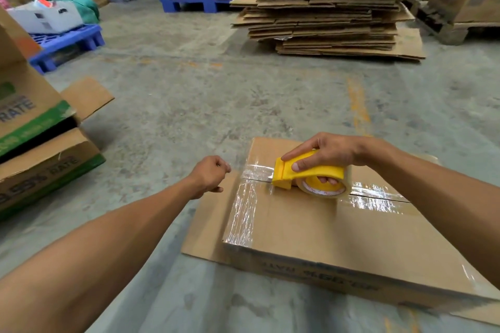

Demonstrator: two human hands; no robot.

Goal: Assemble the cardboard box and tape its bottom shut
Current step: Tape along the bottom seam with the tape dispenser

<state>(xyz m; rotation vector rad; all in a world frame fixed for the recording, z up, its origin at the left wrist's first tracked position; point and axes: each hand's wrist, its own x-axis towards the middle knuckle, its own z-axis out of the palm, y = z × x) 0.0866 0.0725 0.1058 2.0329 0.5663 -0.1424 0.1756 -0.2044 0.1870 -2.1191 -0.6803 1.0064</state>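
A brown cardboard box point(338, 235) stands bottom-up on the concrete floor, its lower flaps spread flat around it. Clear tape point(376, 196) runs along the centre seam, and a second strip point(243, 211) lies along the left edge. My right hand point(327, 154) grips a yellow tape dispenser point(305, 173) that rests on the seam near the box's left end. A roll of tape point(324, 189) sits in the dispenser. Left of the box's far corner, my left hand point(209, 176) hovers with its fingers curled and nothing in it.
Printed green and brown boxes point(35, 130) lie open at the left. A tall stack of flattened cardboard point(335, 5) stands at the back. Blue pallets point(67, 43) with goods stand at the back left, more boxes on pallets beyond. Bare floor point(203, 94) lies between.
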